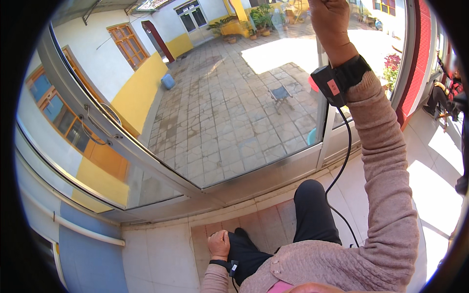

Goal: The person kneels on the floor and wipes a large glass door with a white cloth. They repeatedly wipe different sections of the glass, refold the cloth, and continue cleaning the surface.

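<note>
My right hand (331,29) is raised at the top of the view, in front of the glass of a metal-framed door (263,175). Its fingers are bent and run out at the picture's top edge, so what they hold, if anything, is hidden. A black device (328,86) with a cable is strapped to that wrist. Low in the view, my left hand (219,241) rests closed beside my dark-trousered knee, with no object seen in it. Its wrist bears a black band with a small module (233,268).
A woven mat (256,219) lies on the tiled floor below me. A white pipe (88,232) runs along the blue wall at left. Through the glass show a folding stool (280,93), a blue container (168,81) and potted plants (262,22). Another person (441,91) sits at far right.
</note>
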`<state>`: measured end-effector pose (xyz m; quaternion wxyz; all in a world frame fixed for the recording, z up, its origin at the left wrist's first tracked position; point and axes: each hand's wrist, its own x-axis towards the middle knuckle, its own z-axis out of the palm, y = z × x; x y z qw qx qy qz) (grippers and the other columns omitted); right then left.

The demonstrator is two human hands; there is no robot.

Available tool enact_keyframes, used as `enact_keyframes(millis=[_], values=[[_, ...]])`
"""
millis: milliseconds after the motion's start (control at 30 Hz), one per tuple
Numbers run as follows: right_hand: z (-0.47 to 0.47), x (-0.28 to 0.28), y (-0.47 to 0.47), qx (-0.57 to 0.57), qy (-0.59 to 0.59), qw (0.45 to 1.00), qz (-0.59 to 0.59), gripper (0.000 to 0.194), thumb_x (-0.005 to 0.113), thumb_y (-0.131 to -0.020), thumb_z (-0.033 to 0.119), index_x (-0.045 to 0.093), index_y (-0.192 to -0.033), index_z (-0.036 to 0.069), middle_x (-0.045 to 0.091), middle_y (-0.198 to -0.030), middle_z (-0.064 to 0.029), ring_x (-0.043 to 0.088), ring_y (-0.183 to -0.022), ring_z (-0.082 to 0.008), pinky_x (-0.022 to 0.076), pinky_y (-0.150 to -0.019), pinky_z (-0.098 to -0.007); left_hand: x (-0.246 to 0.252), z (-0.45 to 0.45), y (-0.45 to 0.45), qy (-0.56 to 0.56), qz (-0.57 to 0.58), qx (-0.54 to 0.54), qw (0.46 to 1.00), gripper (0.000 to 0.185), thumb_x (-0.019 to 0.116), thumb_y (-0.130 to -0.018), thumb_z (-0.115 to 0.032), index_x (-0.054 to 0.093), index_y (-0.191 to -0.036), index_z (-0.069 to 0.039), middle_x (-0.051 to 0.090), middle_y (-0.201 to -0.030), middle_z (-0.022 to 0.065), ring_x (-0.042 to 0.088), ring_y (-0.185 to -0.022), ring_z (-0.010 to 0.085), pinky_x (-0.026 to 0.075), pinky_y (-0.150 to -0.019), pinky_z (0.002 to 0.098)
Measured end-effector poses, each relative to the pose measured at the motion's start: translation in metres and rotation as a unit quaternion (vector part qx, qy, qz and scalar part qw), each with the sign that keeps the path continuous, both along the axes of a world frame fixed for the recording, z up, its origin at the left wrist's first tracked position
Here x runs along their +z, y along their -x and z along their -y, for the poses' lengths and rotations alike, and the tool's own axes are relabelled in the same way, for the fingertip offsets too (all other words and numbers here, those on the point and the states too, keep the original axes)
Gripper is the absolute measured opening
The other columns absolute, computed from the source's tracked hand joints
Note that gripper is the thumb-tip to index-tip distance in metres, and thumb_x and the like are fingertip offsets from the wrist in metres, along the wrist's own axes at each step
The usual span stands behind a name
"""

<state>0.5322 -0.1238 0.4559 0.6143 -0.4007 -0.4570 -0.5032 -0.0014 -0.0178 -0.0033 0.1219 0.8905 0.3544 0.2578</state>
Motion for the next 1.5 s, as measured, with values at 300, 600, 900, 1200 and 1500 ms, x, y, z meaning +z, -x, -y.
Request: enact_keyframes(millis=[300, 600, 900, 1200, 1500], values=[[-0.070, -0.027, -0.015, -0.209, 0.242, 0.936, 0.144, 0.077, 0.075, -0.077, 0.038, 0.050, -0.148, 0.018, 0.045, -0.150, -0.0149, 0.037, -0.142, -0.0371, 0.0208, -0.112, -0.0667, 0.006, 0.001, -0.005, -0.001, -0.023, -0.015, 1.000, 0.010, 0.064, -0.088, -0.022, 0.068, -0.085, -0.013, 0.067, -0.079, 0.0088, 0.064, -0.077, 0.0317, 0.046, -0.073, 0.0459], [-0.114, -0.045, -0.019, -0.253, 0.207, 0.938, 0.118, 0.086, 0.046, -0.093, 0.066, 0.034, -0.156, 0.009, 0.028, -0.162, -0.0182, 0.020, -0.151, -0.0413, 0.0141, -0.112, -0.0694, 0.009, 0.001, -0.011, 0.006, -0.026, -0.015, 1.000, 0.009, 0.066, -0.086, -0.021, 0.068, -0.082, -0.013, 0.067, -0.078, 0.0084, 0.063, -0.076, 0.0316, 0.046, -0.073, 0.0452], [-0.163, -0.254, 0.063, -0.255, 0.308, 0.809, 0.431, 0.075, 0.067, -0.086, 0.034, 0.036, -0.154, 0.033, 0.030, -0.164, 0.0073, 0.022, -0.153, -0.0168, -0.0025, -0.123, -0.0559, 0.010, 0.002, -0.015, -0.011, -0.018, -0.023, 1.000, 0.009, 0.066, -0.085, -0.020, 0.068, -0.081, -0.012, 0.066, -0.078, 0.0087, 0.063, -0.077, 0.0314, 0.046, -0.073, 0.0448], [-0.121, -0.102, -0.023, -0.299, 0.285, 0.872, 0.261, 0.074, 0.071, -0.088, 0.042, 0.041, -0.154, 0.030, 0.034, -0.162, 0.0007, 0.025, -0.152, -0.0218, 0.0061, -0.118, -0.0581, 0.009, 0.004, -0.010, 0.000, -0.017, -0.008, 1.000, 0.007, 0.067, -0.084, -0.018, 0.068, -0.080, -0.012, 0.067, -0.079, 0.0084, 0.063, -0.078, 0.0307, 0.047, -0.074, 0.0449], [-0.089, 0.002, -0.096, -0.274, 0.113, 0.953, 0.059, 0.059, 0.049, -0.102, 0.039, 0.038, -0.155, 0.017, 0.029, -0.163, -0.0149, 0.024, -0.149, -0.0408, 0.0197, -0.115, -0.0650, 0.008, 0.003, -0.023, 0.003, -0.035, -0.007, 0.999, 0.006, 0.068, -0.083, -0.018, 0.069, -0.081, -0.013, 0.067, -0.078, 0.0078, 0.063, -0.078, 0.0304, 0.047, -0.074, 0.0447]])
